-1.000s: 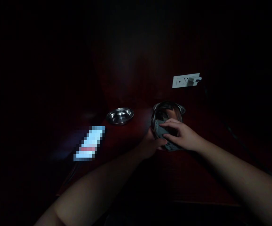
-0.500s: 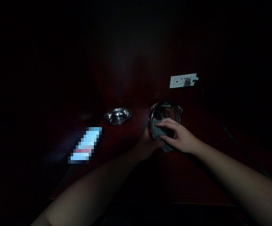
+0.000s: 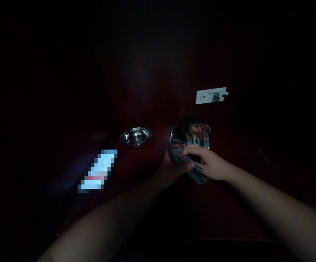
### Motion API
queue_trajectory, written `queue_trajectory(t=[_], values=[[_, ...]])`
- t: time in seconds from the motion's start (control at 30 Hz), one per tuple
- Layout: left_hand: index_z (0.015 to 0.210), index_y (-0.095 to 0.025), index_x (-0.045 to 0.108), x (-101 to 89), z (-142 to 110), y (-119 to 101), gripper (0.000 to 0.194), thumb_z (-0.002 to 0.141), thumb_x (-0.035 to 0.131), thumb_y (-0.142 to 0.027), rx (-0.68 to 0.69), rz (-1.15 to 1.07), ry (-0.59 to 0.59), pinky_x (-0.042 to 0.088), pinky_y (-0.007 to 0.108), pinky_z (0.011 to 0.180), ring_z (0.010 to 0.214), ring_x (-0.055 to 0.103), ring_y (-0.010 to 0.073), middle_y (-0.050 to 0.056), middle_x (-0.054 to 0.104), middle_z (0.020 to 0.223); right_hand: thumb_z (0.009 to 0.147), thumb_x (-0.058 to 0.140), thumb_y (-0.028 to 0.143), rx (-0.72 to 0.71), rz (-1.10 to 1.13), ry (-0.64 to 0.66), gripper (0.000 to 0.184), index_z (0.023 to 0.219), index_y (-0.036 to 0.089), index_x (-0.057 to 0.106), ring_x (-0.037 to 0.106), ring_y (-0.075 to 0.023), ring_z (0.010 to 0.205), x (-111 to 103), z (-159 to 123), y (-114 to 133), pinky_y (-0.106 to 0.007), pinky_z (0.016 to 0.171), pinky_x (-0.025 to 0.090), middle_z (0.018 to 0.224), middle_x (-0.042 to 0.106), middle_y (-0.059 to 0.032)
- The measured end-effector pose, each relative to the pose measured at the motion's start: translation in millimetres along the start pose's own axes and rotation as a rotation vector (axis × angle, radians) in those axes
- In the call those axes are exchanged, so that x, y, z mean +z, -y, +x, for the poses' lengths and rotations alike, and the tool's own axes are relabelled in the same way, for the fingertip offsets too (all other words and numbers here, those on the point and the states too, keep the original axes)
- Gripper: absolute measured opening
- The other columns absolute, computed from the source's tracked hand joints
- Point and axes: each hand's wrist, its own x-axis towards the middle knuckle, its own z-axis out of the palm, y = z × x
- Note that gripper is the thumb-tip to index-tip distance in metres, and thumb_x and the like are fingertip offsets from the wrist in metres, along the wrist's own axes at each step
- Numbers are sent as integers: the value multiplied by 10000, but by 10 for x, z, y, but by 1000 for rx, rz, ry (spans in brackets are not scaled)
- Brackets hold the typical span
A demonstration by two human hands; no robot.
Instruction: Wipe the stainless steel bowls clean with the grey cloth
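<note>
"What's shifted since half a second ago?"

"One steel bowl (image 3: 181, 133) now turns its mouth more fully our way, and the right hand (image 3: 209, 162) has curled in tighter at its near rim."

"Both hands are busy, then?"

"Yes. The left hand (image 3: 171, 171) clasps the bowl's near left side, thumb laid across the front. The right pinches one grey cloth (image 3: 200, 178), part of it inside the rim, the rest hanging below."

"Where is the bowl exactly?"

"Over the desk (image 3: 229, 211), right of the middle. I can't tell whether its base touches."

"Anything in the way?"

"The bowl hides most of one other metal piece (image 3: 208, 128) behind it; only an edge pokes out on the right, so I can't name it. The fingers cover part of the bowl's inside."

"And the rest?"

"One shallow metal dish (image 3: 136, 137), upright, apart from the bowl on its left. Nearer us, one bright, blurred-out screen (image 3: 99, 169). On the wall behind, one white socket plate (image 3: 204, 96) with one plug (image 3: 221, 94) in it. A dark cord (image 3: 265, 154) runs down the right; the thin cords (image 3: 76, 209) below the screen are too dim to count."
</note>
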Motion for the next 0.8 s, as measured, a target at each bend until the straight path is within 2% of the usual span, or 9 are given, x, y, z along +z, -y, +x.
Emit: queue_trajectory(t=[0.2,0.3,0.43,0.6,0.8], values=[[1034,-149,584,9,-18,-26,405,671,744,-233,-94,5,73,467,359,863,943,619,204,83,649,1012,802,585,233,7,6,-18,162,955,187,613,582,-205,886,7,-3,27,-368,798,466,944,614,-61],[1009,-154,604,12,-23,-13,366,677,734,-234,-123,-49,60,483,333,817,905,632,196,70,662,972,824,551,214,37,-6,-36,157,972,203,602,575,-206,897,32,-4,31,-375,811,469,963,604,-63],[1094,-186,571,18,-25,11,489,636,742,-214,-128,-120,26,498,325,783,929,633,212,60,664,1000,860,500,213,60,-39,-90,195,1034,224,588,568,-212,944,64,-4,5,-399,867,462,998,593,-71],[1154,-180,533,12,-25,21,609,583,743,-150,-83,-87,-8,478,364,876,1042,598,248,77,638,1094,842,535,227,84,-83,-168,200,1039,218,571,558,-229,986,74,-11,-58,-420,897,449,1035,580,-79],[1215,-188,502,5,-22,9,636,622,732,-164,-73,-64,45,464,388,914,1111,569,264,101,606,1190,827,557,237,111,-109,-226,189,1015,216,566,553,-230,990,71,1,-79,-419,901,437,1018,575,-70]])
